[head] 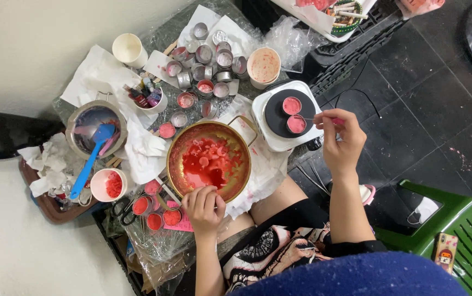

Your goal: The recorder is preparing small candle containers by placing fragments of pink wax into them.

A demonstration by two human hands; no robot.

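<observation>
Left hand [204, 207]: fingers curled on the near rim of the gold pan [176, 148], center frame, red wax pooled inside.
Right hand [341, 140]: fingers pinched on a thin stick [308, 119] poking 1 of 2 tins [296, 124] on the hot plate [263, 118].
Risk: a bumped tin could probably spill hot wax.

Cluttered low table [164, 33], pan [209, 161], hotplate [286, 115]

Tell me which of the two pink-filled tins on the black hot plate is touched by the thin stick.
The lower tin, nearer the person. The thin stick in the right hand reaches its rim; the upper tin is untouched.
</observation>
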